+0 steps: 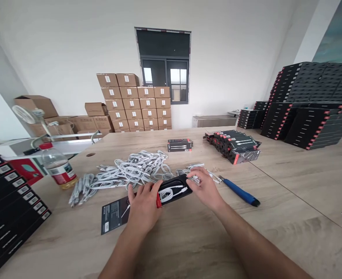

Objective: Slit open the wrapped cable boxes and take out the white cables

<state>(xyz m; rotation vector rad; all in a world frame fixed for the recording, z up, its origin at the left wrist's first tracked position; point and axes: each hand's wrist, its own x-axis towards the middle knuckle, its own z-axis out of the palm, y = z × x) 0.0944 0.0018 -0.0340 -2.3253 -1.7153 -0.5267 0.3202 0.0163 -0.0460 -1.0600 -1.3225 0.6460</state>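
Note:
A long black cable box (175, 198) lies open in front of me, with a coiled white charging cable (167, 194) showing inside. My left hand (144, 205) grips its left part, fingers over the top, next to a red edge. To the left of that hand a dark printed panel (113, 217) lies flat; whether it joins the box is hidden. The fingers of my right hand (202, 188) are bent around the box's right end. Just behind the box spreads a heap of white cables (136, 167), and a smaller cable bunch (198, 167) lies partly behind my right hand.
A blue-handled tool (240, 192) lies right of my right hand. Farther back are a single closed box (180, 145) and a pile of black boxes (232, 144). Tall box stacks stand at right (313, 124) and left (8, 209). A plastic bottle (59, 166) stands by the cables.

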